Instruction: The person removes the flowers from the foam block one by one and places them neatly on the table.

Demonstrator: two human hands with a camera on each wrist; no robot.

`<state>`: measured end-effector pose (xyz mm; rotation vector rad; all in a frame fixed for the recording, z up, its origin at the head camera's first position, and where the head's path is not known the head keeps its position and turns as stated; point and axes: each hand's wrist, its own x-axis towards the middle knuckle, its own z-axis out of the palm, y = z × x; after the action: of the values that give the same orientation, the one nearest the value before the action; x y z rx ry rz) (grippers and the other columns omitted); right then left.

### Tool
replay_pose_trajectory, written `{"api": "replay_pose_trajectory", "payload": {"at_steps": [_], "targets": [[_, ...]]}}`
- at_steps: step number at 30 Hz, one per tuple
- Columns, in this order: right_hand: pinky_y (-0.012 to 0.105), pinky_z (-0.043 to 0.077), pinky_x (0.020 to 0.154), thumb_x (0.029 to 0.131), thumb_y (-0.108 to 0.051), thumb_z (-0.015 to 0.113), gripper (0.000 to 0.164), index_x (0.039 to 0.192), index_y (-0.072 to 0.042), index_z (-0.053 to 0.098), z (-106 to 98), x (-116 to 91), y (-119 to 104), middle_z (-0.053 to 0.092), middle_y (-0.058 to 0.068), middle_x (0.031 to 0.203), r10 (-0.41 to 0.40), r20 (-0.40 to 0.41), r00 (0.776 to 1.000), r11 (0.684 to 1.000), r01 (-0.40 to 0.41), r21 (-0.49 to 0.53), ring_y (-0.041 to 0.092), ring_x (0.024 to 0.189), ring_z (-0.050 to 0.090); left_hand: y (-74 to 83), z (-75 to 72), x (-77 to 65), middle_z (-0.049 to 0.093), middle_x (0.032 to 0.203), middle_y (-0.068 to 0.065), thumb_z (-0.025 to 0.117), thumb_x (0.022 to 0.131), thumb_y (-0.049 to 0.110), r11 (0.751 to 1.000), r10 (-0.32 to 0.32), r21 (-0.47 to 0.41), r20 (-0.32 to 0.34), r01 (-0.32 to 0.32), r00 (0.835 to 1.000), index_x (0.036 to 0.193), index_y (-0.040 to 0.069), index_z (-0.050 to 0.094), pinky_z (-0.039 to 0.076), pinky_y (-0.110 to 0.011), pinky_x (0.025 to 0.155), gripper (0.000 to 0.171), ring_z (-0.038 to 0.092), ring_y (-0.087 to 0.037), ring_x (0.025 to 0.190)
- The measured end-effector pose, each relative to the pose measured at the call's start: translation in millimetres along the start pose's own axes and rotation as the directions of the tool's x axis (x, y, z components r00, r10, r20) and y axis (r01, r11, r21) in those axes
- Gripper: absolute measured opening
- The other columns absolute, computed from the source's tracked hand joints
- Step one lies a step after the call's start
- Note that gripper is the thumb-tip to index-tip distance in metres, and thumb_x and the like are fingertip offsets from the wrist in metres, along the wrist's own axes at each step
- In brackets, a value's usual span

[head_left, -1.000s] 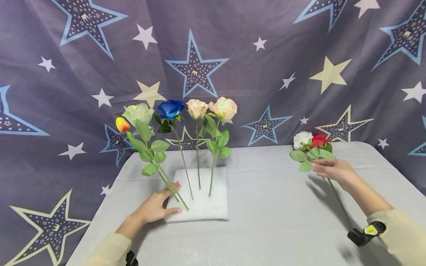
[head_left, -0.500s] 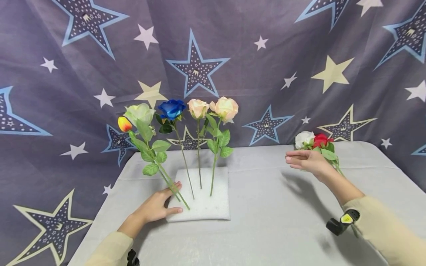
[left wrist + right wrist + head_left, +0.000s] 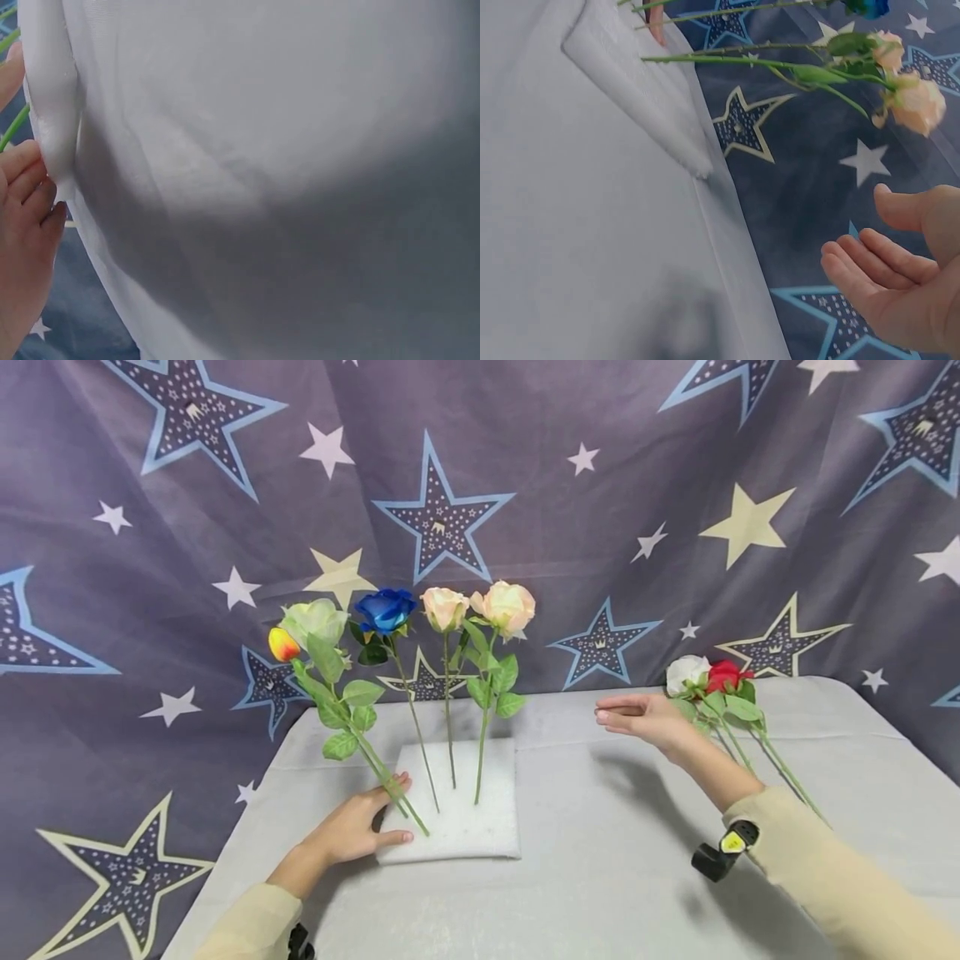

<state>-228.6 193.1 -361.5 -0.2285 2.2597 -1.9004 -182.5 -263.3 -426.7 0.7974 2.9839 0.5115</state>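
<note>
A white foam block [image 3: 483, 837] lies on the table with several artificial flowers standing in it. They are a yellow-orange tulip [image 3: 283, 645], a pale green rose [image 3: 313, 620], a blue rose [image 3: 386, 610] and two pale pink roses, one smaller [image 3: 445, 608] and one larger [image 3: 505, 607]. My left hand [image 3: 347, 832] rests against the foam's left side, fingers and thumb spread; the left wrist view shows its fingertips touching the foam [image 3: 54, 97]. Nothing is in my right hand [image 3: 648, 720], above the table between the block and a white rose [image 3: 686, 675], fingers extended.
Beside the white rose, a red rose [image 3: 724, 675] lies at the back right of the grey-covered table [image 3: 585, 877]. A dark star-patterned curtain [image 3: 547, 535] hangs behind the table's far edge.
My right hand has moved left, away from the white and red roses, which stay lying on the table. My left hand and the foam block keep their places.
</note>
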Motion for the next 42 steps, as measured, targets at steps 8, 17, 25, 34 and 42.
{"api": "replay_pose_trajectory", "payload": {"at_steps": [8,17,25,34,42], "targets": [[0.032,0.052,0.093,0.089,-0.009,0.063,0.047,0.127,0.014,0.049,25.3,10.8,-0.7,0.067,0.016,0.114,-0.005,0.038,0.999,0.997,0.003,0.071,0.007,0.091,0.068,-1.2,1.6,0.7,0.04,0.146,-0.014,0.066,0.077,0.057,1.0,-0.008,0.012,0.008,0.007,1.0,0.142,0.009,0.04,0.033,-0.05,0.11,0.085,0.041,-0.034,0.133],[0.033,0.051,0.094,0.09,-0.003,0.058,0.042,0.126,0.016,0.048,51.3,21.1,3.1,0.059,0.026,0.121,-0.021,0.094,0.995,0.984,0.003,0.181,0.01,0.092,0.069,-1.3,0.6,2.7,0.04,0.146,-0.014,0.066,0.077,0.057,1.0,-0.008,0.006,0.003,0.008,1.0,0.142,0.009,0.041,0.033,-0.05,0.111,0.084,0.041,-0.034,0.133],[0.038,0.051,0.095,0.088,-0.001,0.061,0.038,0.122,0.014,0.053,83.4,33.8,9.7,0.062,0.026,0.116,-0.064,0.105,0.992,0.975,0.04,0.217,0.023,0.098,0.068,-0.7,1.6,2.2,0.041,0.146,-0.014,0.067,0.077,0.055,1.0,-0.014,0.013,-0.003,0.014,1.0,0.142,0.009,0.041,0.033,-0.05,0.111,0.083,0.041,-0.034,0.133],[0.046,0.047,0.098,0.088,-0.002,0.062,0.039,0.122,0.014,0.053,112.2,42.1,16.0,0.061,0.027,0.116,-0.105,0.163,0.981,0.967,0.062,0.247,0.03,0.103,0.066,-1.3,3.8,2.2,0.042,0.146,-0.012,0.067,0.077,0.054,1.0,-0.015,0.01,-0.006,0.015,1.0,0.142,0.01,0.04,0.035,-0.048,0.11,0.083,0.042,-0.032,0.132],[0.04,0.048,0.099,0.089,-0.002,0.059,0.042,0.126,0.014,0.049,123.3,45.5,16.2,0.058,0.027,0.122,-0.076,0.164,0.984,0.939,0.015,0.344,0.029,0.108,0.064,-0.8,2.9,2.2,0.04,0.146,-0.013,0.067,0.077,0.055,1.0,-0.01,0.002,-0.008,0.01,1.0,0.142,0.009,0.041,0.033,-0.05,0.11,0.083,0.041,-0.034,0.133]]}}
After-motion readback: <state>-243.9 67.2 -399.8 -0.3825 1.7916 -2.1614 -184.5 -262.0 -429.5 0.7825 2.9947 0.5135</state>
